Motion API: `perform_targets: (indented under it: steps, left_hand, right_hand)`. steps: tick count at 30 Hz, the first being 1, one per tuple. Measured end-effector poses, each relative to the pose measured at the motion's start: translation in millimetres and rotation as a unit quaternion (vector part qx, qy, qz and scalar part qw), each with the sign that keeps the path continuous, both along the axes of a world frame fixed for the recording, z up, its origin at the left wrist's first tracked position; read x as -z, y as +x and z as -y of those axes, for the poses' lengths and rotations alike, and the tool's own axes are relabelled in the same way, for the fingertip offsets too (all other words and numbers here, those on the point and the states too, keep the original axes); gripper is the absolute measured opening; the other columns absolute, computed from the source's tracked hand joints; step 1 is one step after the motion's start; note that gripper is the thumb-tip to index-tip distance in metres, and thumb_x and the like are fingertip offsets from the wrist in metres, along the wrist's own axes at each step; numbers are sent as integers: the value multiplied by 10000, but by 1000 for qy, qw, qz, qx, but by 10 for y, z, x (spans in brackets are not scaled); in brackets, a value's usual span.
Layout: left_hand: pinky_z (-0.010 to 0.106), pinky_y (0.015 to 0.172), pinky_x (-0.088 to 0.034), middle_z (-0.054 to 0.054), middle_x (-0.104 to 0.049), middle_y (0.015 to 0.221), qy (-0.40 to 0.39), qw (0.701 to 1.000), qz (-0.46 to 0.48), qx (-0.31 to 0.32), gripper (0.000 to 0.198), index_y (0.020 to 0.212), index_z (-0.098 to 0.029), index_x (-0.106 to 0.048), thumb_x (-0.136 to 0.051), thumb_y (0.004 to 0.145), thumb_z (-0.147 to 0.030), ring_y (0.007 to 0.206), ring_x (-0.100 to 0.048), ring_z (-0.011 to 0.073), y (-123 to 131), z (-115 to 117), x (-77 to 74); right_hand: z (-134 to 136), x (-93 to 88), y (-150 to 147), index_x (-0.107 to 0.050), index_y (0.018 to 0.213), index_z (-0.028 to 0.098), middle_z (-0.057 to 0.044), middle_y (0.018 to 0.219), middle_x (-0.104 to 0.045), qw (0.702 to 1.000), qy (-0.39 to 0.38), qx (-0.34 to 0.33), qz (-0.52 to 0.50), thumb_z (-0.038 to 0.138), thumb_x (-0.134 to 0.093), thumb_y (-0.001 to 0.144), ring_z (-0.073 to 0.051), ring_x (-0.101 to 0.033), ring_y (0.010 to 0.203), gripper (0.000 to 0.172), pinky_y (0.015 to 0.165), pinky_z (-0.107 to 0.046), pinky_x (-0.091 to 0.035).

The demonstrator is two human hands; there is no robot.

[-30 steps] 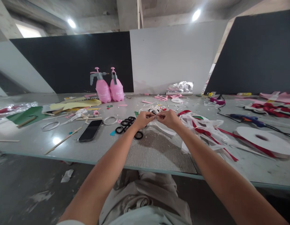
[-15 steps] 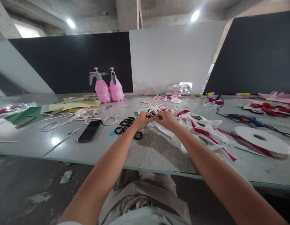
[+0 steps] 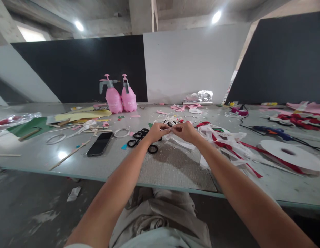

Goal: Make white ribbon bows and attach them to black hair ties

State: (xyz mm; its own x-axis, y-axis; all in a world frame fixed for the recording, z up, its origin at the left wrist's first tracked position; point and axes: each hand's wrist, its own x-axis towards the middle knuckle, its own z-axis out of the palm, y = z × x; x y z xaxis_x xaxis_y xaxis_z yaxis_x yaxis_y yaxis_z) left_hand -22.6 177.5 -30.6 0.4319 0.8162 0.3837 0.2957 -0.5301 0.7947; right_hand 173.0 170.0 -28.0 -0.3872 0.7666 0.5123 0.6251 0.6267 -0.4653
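My left hand and my right hand meet fingertip to fingertip above the middle of the table, both closed in a pinch. Whatever is between the fingers is too small to make out. Just behind them lies a tangle of thin white strips. Black rings are heaped close by my left hand, one of them lying nearer the table's front edge. To the right of my right hand, white ribbon and red ribbon lie in a loose pile. A white strip runs under the right hand.
A phone lies left of the rings. Two pink spray bottles stand at the back. On the right are a ribbon spool and a blue glue gun with its cord. Wooden sticks and coloured sheets cover the left.
Both hands keep nearly the same pinch, fingertips together. The whole view has shifted very slightly; nothing on the table has visibly moved.
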Motion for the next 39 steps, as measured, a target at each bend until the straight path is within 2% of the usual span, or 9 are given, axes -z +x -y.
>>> perform_targets:
  steps: [5, 9, 17, 25, 28, 35, 39]
  left_hand:
    - [235, 661, -381, 24, -640, 746, -16, 1000, -25, 5, 398, 887, -110, -729, -625, 759, -473, 690, -535, 126, -11, 10, -2]
    - [237, 670, -381, 25, -636, 753, -18, 1000, -23, 9, 410, 895, -108, -728, -624, 756, -480, 690, -526, 124, -14, 3, 2]
    - [241, 662, -371, 26, -616, 725, -14, 1000, -23, 14, 405, 875, -102, -725, -630, 755, -477, 673, -508, 121, -16, -11, 18]
    - [238, 639, -361, 5, -578, 669, -7, 999, -35, 9, 389, 821, -109, -707, -632, 756, -485, 631, -481, 109, -17, -41, 67]
    - [239, 648, -365, 7, -589, 684, -5, 1000, -29, 10, 383, 846, -110, -720, -629, 759, -473, 647, -492, 113, -11, -36, 59]
    - [249, 709, -403, 28, -653, 774, -42, 999, 5, 19, 389, 916, -112, -728, -641, 748, -452, 721, -551, 138, -8, -24, 20]
    - [251, 701, -403, 28, -644, 764, -29, 999, -10, 15, 392, 922, -115, -729, -640, 750, -456, 711, -545, 137, -13, -29, 32]
  right_hand:
    - [-51, 31, 26, -724, 773, 137, 13, 549, -522, 1000, -24, -16, 7, 282, -541, 737, -92, -416, 533, 236, 514, -211, -289]
    - [-44, 6, 48, -706, 750, 141, 24, 524, -447, 999, -37, -28, 8, 287, -511, 751, -86, -363, 518, 244, 497, -218, -255]
    - [-62, 31, 53, -673, 705, 143, 22, 545, -439, 999, -35, -36, 16, 296, -511, 739, -88, -360, 535, 226, 502, -214, -255]
    - [42, -18, -68, -590, 575, 160, 17, 505, -460, 996, 12, 35, 81, 242, -509, 688, -96, -378, 521, 161, 527, -237, -248]
    - [58, -39, -93, -591, 580, 159, -1, 526, -502, 995, 26, 46, 81, 227, -499, 691, -108, -412, 541, 159, 545, -241, -263]
    - [1, -19, -4, -698, 760, 138, -5, 581, -560, 1000, -13, 7, 17, 292, -498, 754, -106, -444, 545, 253, 535, -226, -295]
    - [-18, -19, 30, -687, 726, 135, 13, 554, -505, 999, -15, -17, 27, 301, -496, 766, -93, -406, 539, 256, 525, -222, -279]
